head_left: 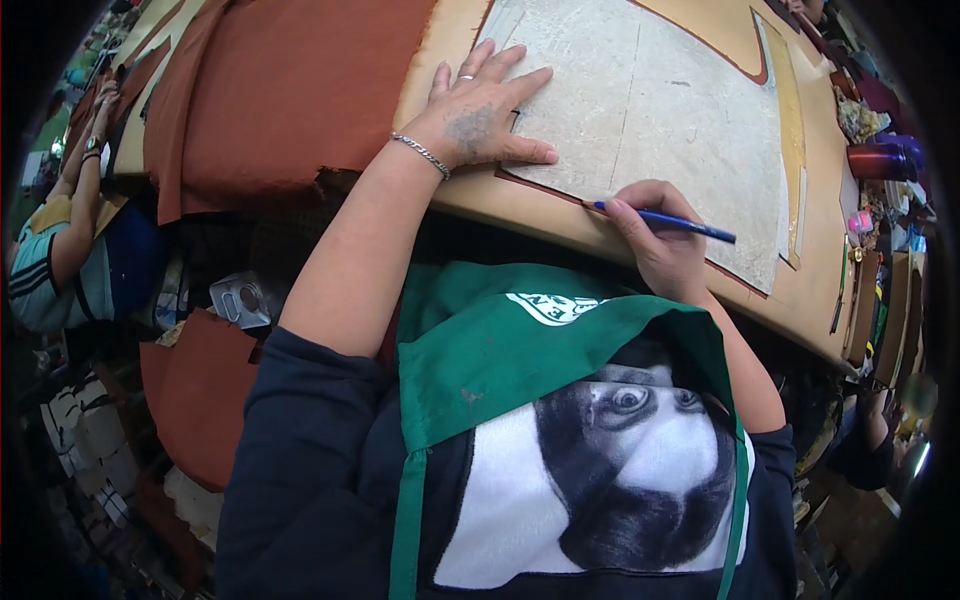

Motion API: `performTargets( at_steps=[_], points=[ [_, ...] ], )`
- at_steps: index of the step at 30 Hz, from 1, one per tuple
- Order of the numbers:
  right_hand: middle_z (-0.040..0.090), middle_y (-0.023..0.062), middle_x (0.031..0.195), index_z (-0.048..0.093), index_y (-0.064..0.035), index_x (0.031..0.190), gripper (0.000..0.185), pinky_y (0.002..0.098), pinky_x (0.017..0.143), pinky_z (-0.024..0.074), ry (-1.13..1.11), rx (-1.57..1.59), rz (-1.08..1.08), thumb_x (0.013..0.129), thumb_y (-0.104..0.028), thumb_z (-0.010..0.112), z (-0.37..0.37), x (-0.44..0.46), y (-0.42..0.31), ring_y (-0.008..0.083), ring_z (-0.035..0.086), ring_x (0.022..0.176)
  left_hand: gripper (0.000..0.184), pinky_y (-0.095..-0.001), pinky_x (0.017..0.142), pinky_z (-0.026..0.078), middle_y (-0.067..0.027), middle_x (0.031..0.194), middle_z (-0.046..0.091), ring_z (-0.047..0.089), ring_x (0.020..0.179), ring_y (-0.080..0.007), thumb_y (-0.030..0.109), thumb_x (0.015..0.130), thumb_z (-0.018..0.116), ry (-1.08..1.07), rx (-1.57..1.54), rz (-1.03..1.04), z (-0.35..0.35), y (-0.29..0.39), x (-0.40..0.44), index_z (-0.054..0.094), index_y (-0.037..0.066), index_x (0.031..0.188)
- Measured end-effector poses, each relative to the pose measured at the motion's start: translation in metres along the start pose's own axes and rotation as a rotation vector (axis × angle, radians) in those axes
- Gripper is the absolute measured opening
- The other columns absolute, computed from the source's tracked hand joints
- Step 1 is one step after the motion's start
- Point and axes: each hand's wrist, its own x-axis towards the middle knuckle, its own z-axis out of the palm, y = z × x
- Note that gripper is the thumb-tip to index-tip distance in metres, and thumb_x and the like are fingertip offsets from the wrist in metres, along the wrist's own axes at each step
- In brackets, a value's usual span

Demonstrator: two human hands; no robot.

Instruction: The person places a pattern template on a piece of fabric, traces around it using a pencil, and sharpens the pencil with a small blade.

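Observation:
My left hand [487,112] lies flat with fingers spread across the left edge of a worn grey-white pattern sheet [650,100]. A strip of reddish-brown material [535,186] shows from beneath the sheet along its front edge. My right hand [665,240] is closed around a blue pencil [675,222]. The pencil's tip points left and rests at the sheet's front edge, on or just above the reddish-brown strip. A yellowish strip [790,140] lies along the right side of the sheet.
A large reddish-brown cloth or hide [290,90] covers the left of the tan tabletop [600,235]. A purple-orange cup [884,160] stands at the right among clutter. Another person's arm [80,200] is at far left. A cut reddish-brown piece [200,395] hangs below.

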Motion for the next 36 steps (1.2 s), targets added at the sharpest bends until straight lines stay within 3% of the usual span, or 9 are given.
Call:
performTargets(
  at_steps=[3,6,9,10,14,17,20,31,36],
  points=[
    [0.056,0.0025,0.071,0.056,-0.0011,0.075,0.009,0.0205,0.058,0.0417,-0.012,0.047,0.031,0.077,-0.007,0.062,0.017,0.011,0.005,0.0068,0.050,0.066,0.085,-0.0578,0.098,0.012,-0.0087,0.138,0.023,0.012,0.130,-0.0294,0.064,0.056,0.061,-0.009,0.021,0.003,-0.002,0.001,0.000,0.036,0.027,0.129],
    [0.055,0.0042,0.068,0.056,-0.0010,0.073,0.013,0.0236,0.056,0.0413,-0.021,0.168,-0.131,0.076,-0.010,0.064,0.046,0.026,0.015,0.0101,0.050,0.062,0.083,-0.0574,0.097,0.014,-0.0085,0.138,0.024,0.014,0.129,-0.0304,0.058,0.058,0.063,-0.016,0.048,0.001,-0.003,-0.001,-0.001,0.035,0.027,0.129],
    [0.053,0.0095,0.067,0.054,-0.0013,0.072,0.018,0.0300,0.056,0.0410,-0.081,0.038,-0.093,0.073,-0.015,0.066,0.046,0.033,0.010,0.0197,0.050,0.060,0.079,-0.0553,0.098,0.015,-0.0087,0.138,0.025,0.016,0.129,-0.0319,0.049,0.059,0.062,-0.025,0.080,0.028,-0.001,-0.002,0.003,0.034,0.027,0.130],
    [0.053,0.0094,0.067,0.054,-0.0014,0.072,0.018,0.0297,0.057,0.0410,-0.046,-0.074,-0.200,0.073,-0.015,0.066,0.038,0.030,0.008,0.0189,0.051,0.062,0.079,-0.0532,0.099,0.014,-0.0092,0.137,0.026,0.016,0.129,-0.0316,0.051,0.060,0.062,0.001,0.096,0.047,0.000,-0.004,0.002,0.034,0.027,0.130],
    [0.056,0.0062,0.069,0.057,-0.0037,0.073,0.014,0.0272,0.060,0.0430,-0.076,-0.157,-0.055,0.073,-0.015,0.066,-0.042,-0.003,0.015,0.0145,0.054,0.066,0.085,-0.0544,0.098,0.013,-0.0090,0.138,0.024,0.013,0.129,-0.0300,0.059,0.056,0.065,-0.020,0.053,0.038,-0.004,0.000,0.003,0.037,0.024,0.129],
    [0.059,0.0061,0.080,0.058,-0.0034,0.075,0.010,0.0264,0.073,0.0444,0.076,-0.060,0.098,0.073,-0.009,0.066,-0.107,-0.041,0.008,0.0138,0.056,0.079,0.084,-0.0541,0.098,0.012,-0.0094,0.138,0.024,0.013,0.130,-0.0295,0.057,0.057,0.066,-0.019,0.032,0.052,-0.003,-0.002,0.003,0.037,0.023,0.128],
    [0.059,0.0083,0.080,0.057,-0.0026,0.074,0.007,0.0282,0.078,0.0425,0.133,-0.122,0.098,0.074,-0.006,0.064,-0.140,-0.061,0.011,0.0166,0.056,0.085,0.080,-0.0451,0.102,0.011,-0.0125,0.138,0.024,0.013,0.129,-0.0326,0.046,0.061,0.066,-0.062,0.051,0.051,-0.010,0.004,0.004,0.036,0.019,0.129],
    [0.059,0.0042,0.075,0.054,-0.0043,0.073,0.008,0.0225,0.068,0.0427,0.337,-0.153,0.157,0.075,-0.004,0.062,-0.220,-0.102,0.018,0.0107,0.056,0.073,0.079,-0.0424,0.103,0.011,-0.0138,0.137,0.024,0.014,0.129,-0.0337,0.043,0.061,0.065,-0.087,0.042,0.047,-0.012,0.005,0.005,0.036,0.017,0.130],
    [0.056,0.0018,0.073,0.053,-0.0048,0.076,0.008,0.0206,0.068,0.0407,0.471,-0.085,0.028,0.076,-0.004,0.062,-0.208,-0.100,-0.003,0.0089,0.052,0.070,0.081,-0.0457,0.102,0.013,-0.0132,0.137,0.025,0.015,0.128,-0.0341,0.047,0.060,0.066,-0.073,0.042,0.072,-0.008,-0.001,0.006,0.036,0.019,0.129]
  ],
)
